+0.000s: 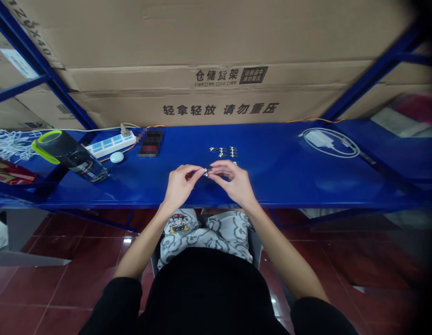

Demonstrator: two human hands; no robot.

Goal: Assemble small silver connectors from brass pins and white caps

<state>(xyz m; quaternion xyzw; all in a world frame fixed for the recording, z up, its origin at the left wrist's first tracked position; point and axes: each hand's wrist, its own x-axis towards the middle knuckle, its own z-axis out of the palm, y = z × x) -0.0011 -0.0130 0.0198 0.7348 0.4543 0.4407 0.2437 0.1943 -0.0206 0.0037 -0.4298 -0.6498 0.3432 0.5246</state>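
Observation:
Above the front part of the blue tabletop [271, 172], my left hand [183, 182] and my right hand [234, 180] meet fingertip to fingertip. Both pinch a tiny white part with a dark piece [206, 172], too small to name. Just beyond my hands, several similar small white parts with dark pins [233, 151] lie in short rows. One white piece [235, 163] shows partly behind my right hand.
To the left are a dark bottle with a lime strap [76, 156], a white power strip [113, 145], a white oval object [116, 157] and a blurred-out dark item [151, 143]. A white charger with coiled cable [320, 138] lies right. Cardboard [216, 37] stands behind.

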